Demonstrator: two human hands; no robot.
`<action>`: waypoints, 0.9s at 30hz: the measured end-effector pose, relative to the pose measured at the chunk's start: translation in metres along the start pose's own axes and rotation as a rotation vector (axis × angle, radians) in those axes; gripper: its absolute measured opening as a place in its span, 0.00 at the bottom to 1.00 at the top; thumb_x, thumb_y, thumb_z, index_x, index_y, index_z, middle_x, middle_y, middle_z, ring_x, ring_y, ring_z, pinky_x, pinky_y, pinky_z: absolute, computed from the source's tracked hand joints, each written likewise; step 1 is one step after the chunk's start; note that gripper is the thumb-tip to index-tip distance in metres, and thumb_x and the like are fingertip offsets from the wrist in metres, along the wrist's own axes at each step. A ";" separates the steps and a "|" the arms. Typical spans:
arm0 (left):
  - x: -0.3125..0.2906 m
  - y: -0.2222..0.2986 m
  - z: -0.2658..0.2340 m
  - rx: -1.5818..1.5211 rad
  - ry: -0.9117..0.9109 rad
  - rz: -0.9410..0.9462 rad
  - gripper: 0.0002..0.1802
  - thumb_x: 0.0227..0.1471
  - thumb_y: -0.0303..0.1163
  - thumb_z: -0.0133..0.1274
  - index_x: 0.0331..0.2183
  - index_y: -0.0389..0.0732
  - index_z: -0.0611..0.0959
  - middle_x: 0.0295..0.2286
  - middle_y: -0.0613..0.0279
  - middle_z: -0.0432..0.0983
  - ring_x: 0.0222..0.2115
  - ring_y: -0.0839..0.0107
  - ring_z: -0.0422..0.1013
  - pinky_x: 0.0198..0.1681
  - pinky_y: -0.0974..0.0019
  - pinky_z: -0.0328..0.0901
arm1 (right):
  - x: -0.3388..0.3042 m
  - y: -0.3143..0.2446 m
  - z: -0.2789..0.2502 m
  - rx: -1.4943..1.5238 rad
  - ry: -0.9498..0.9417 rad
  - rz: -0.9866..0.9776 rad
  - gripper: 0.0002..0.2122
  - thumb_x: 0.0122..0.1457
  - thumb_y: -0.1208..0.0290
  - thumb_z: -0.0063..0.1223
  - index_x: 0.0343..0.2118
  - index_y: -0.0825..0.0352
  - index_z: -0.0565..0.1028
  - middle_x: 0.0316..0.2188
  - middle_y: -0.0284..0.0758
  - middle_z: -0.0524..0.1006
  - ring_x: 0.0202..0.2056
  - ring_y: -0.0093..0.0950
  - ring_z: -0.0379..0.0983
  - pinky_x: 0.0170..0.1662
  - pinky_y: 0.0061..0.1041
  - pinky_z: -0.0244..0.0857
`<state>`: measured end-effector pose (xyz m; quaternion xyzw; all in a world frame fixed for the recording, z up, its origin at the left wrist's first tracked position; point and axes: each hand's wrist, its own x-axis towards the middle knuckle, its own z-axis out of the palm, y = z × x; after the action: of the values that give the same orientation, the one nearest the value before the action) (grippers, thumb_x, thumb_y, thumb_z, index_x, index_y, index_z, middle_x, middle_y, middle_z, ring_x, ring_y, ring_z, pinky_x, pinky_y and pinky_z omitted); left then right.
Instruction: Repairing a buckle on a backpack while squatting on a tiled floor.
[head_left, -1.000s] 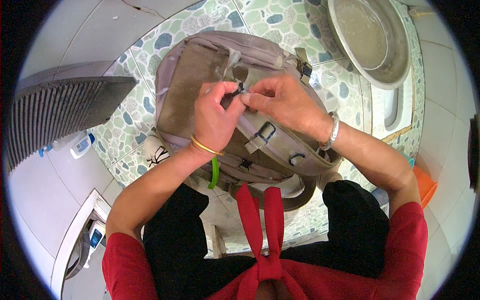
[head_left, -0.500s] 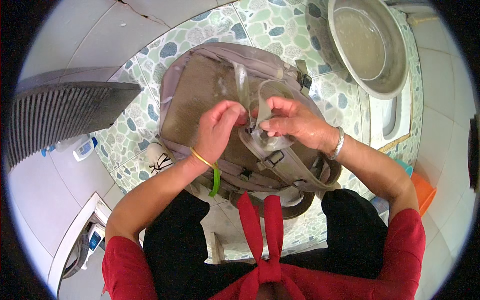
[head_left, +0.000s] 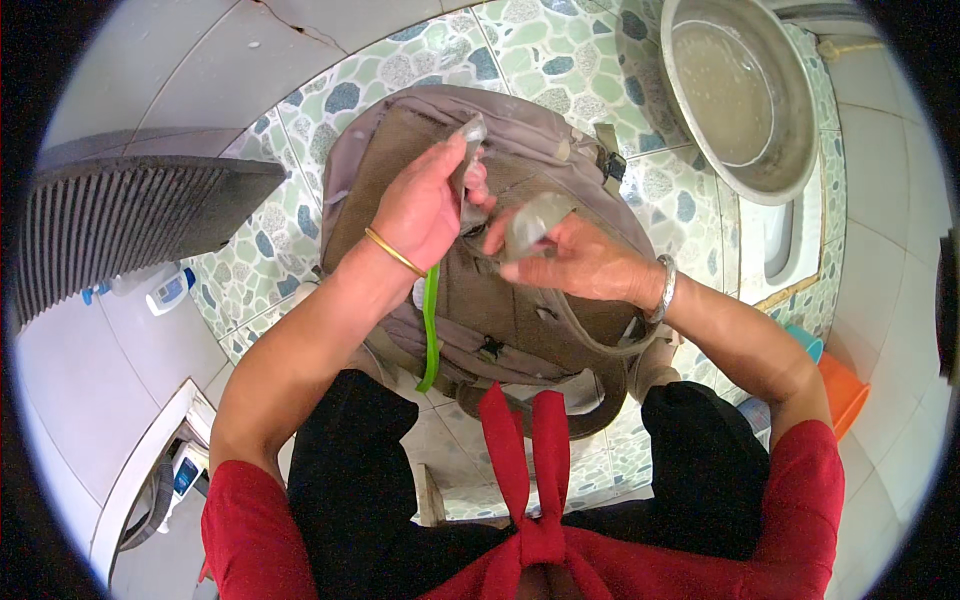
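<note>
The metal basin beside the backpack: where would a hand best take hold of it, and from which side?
Grip the metal basin by its rolled rim at the near edge, coming from the backpack side. It looks to hold cloudy water, so it likely needs a second hand on the opposite rim to stay level.

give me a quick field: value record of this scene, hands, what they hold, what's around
setting: tiled floor with a green and blue pebble pattern
main item: grey-brown backpack lying flat on the floor
left hand: raised over the backpack, pinching a clear crumpled plastic piece
right hand: over the backpack, gripping a clear plastic bag
wrists: gold bangle on the left, silver bangle on the right
nearby: metal basin holding cloudy water, dark ribbed grate, green strap
</note>
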<state>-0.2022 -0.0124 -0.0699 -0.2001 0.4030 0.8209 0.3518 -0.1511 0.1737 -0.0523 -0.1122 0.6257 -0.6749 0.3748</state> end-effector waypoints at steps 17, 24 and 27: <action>0.002 0.003 -0.034 -0.037 0.130 -0.005 0.17 0.52 0.23 0.44 0.45 0.33 0.64 0.38 0.49 0.70 0.40 0.59 0.70 0.45 0.51 0.65 | -0.008 -0.042 0.006 -0.203 0.075 0.279 0.07 0.55 0.70 0.50 0.28 0.70 0.74 0.19 0.30 0.72 0.23 0.16 0.66 0.28 0.20 0.62; 0.001 0.013 -0.009 0.048 -0.043 0.041 0.19 0.54 0.25 0.40 0.48 0.32 0.61 0.44 0.42 0.66 0.44 0.56 0.67 0.50 0.54 0.62 | 0.032 0.001 -0.005 -0.649 0.342 -0.244 0.11 0.51 0.71 0.56 0.36 0.68 0.71 0.34 0.32 0.72 0.34 0.21 0.68 0.37 0.20 0.63; 0.002 0.016 -0.007 -0.015 0.012 0.050 0.20 0.54 0.25 0.40 0.49 0.30 0.59 0.45 0.43 0.66 0.45 0.56 0.67 0.49 0.56 0.62 | 0.040 0.012 -0.002 -0.328 0.361 -0.082 0.13 0.49 0.73 0.57 0.37 0.68 0.70 0.34 0.32 0.72 0.35 0.21 0.67 0.38 0.20 0.63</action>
<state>-0.2151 -0.0241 -0.0662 -0.1973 0.4036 0.8313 0.3272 -0.1756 0.1499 -0.0768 -0.0745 0.7786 -0.5880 0.2059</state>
